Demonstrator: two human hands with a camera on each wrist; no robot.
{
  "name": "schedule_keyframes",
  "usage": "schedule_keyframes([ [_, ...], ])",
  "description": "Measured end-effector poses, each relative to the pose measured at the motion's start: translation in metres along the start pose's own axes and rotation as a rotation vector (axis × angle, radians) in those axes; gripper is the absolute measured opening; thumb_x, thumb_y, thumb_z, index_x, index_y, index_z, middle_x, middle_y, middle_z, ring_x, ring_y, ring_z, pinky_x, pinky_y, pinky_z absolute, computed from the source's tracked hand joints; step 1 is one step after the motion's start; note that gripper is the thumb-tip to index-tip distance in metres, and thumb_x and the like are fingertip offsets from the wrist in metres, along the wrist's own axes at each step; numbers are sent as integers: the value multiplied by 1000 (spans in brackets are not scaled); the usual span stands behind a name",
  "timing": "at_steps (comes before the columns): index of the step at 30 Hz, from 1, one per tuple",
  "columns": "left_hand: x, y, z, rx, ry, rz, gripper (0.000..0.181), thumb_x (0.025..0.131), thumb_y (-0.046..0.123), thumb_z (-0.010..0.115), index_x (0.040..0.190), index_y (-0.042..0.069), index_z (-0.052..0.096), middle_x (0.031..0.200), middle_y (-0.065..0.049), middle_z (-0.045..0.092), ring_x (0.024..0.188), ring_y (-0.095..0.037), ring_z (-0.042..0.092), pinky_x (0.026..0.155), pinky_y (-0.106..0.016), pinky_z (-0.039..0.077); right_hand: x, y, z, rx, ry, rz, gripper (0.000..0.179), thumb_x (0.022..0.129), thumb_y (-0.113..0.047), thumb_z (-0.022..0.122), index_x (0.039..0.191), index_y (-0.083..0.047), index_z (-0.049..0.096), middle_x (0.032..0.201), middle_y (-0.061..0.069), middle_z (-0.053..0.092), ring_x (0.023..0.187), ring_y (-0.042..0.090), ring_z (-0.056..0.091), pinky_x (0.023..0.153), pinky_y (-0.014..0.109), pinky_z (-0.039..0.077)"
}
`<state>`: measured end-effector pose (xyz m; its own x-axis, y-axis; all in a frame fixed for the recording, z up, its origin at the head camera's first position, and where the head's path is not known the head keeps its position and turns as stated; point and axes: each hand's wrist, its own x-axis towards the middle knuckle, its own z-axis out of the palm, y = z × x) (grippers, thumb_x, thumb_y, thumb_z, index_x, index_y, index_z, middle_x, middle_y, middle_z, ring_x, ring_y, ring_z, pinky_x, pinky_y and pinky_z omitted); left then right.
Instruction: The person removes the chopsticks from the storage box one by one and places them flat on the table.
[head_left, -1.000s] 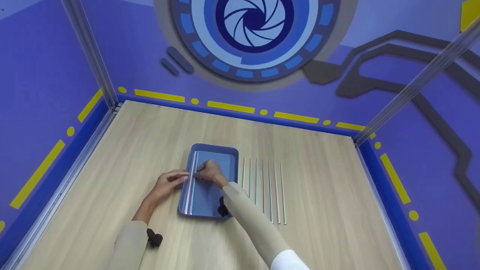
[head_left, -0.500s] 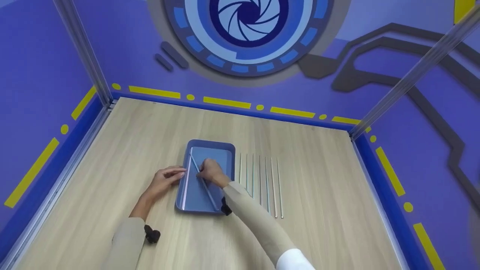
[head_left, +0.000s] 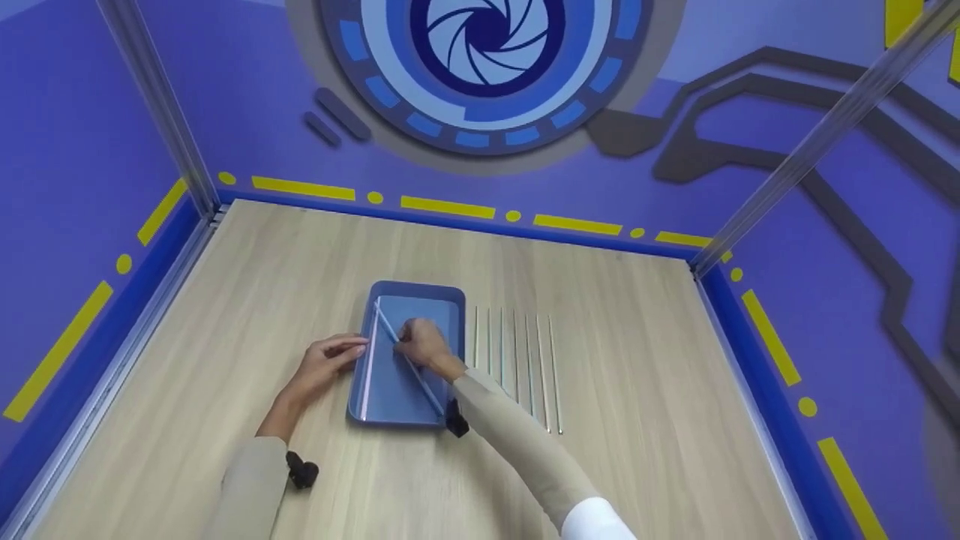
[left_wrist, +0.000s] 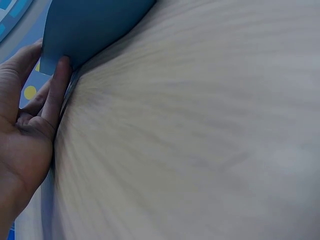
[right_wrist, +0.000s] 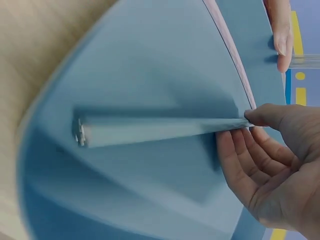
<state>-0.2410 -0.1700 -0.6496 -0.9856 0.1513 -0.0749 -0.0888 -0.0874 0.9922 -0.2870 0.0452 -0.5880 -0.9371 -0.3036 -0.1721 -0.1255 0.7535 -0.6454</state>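
Note:
In the head view, a blue-grey rectangular tray (head_left: 409, 289) lies on the wooden table. My right hand (head_left: 424, 341) reaches into it and pinches a pale blue chopstick (head_left: 427, 391) near its middle; the stick slants across the tray. Its near end (right_wrist: 82, 132) shows close to the floor of the tray in the right wrist view; whether it touches is unclear. A pinkish chopstick (head_left: 370, 364) lies along the tray's left wall. My left hand (head_left: 322, 367) holds that wall, with a fingertip (left_wrist: 63, 62) against its outside in the left wrist view.
Several thin metallic chopsticks (head_left: 529, 352) lie side by side on the table, right of the tray. My right sleeve (head_left: 517, 442) passes over the lower ends of some. Purple walls (head_left: 420, 165) surround the table at the back and sides.
The pale blue chopstick lay parallel beside the pinkish one; its lower end has swung right, so it now slants. My right hand stayed on it. My left hand stays at the tray wall.

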Motion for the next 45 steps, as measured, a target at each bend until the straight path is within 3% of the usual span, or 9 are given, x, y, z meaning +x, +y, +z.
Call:
schedule_keyframes([
  [4, 0, 0, 0, -5, -19, -6, 39, 98, 10, 68, 131, -11, 62, 131, -14, 64, 107, -6, 69, 92, -24, 60, -4, 1, -3, 14, 25, -21, 15, 93, -6, 73, 106, 2, 74, 99, 15, 77, 75, 15, 71, 62, 24, 62],
  [13, -2, -2, 0, 5, -105, 16, 46, 102, 13, 63, 141, -9, 54, 141, -29, 54, 112, -10, 67, 91, -23, 60, -11, 5, -14, -21, 69, -106, 15, 93, -5, 70, 105, 3, 76, 99, 17, 78, 77, 17, 74, 60, 21, 60],
  [19, -2, -3, 1, -6, -87, 1, 46, 101, 12, 65, 141, -8, 54, 136, -26, 60, 109, -10, 68, 90, -24, 61, -17, 6, -27, 82, 56, -94, 16, 94, -2, 70, 106, 7, 73, 96, 22, 77, 70, 22, 75, 50, 21, 58],
  [26, -3, -2, 0, 13, -55, -7, 51, 99, 11, 68, 145, -3, 53, 130, -17, 64, 104, -6, 65, 88, -22, 60, -25, 12, -47, 135, 70, -106, 19, 95, -2, 70, 108, 11, 70, 94, 24, 77, 69, 29, 77, 50, 21, 59],
  [36, -4, 2, -4, 80, -78, 12, 43, 102, 15, 63, 140, -6, 57, 144, -24, 51, 113, -3, 64, 93, -20, 58, -33, 28, -74, 113, 118, -134, 18, 96, -3, 67, 107, 11, 70, 89, 23, 77, 66, 28, 75, 52, 23, 60],
  [42, -4, 4, -5, 51, -110, 18, 45, 103, 14, 62, 141, -8, 54, 146, -30, 48, 113, -5, 65, 91, -19, 58, -38, 40, -91, 225, 86, -80, 18, 97, -1, 64, 107, 14, 67, 94, 33, 73, 76, 39, 76, 58, 31, 64],
  [45, -2, 4, -4, 58, -86, 11, 45, 101, 14, 64, 141, -5, 56, 147, -28, 50, 114, -3, 65, 93, -20, 58, -40, 47, -100, 258, 96, -47, 18, 96, 0, 64, 107, 14, 66, 94, 34, 72, 77, 40, 76, 57, 29, 64],
])
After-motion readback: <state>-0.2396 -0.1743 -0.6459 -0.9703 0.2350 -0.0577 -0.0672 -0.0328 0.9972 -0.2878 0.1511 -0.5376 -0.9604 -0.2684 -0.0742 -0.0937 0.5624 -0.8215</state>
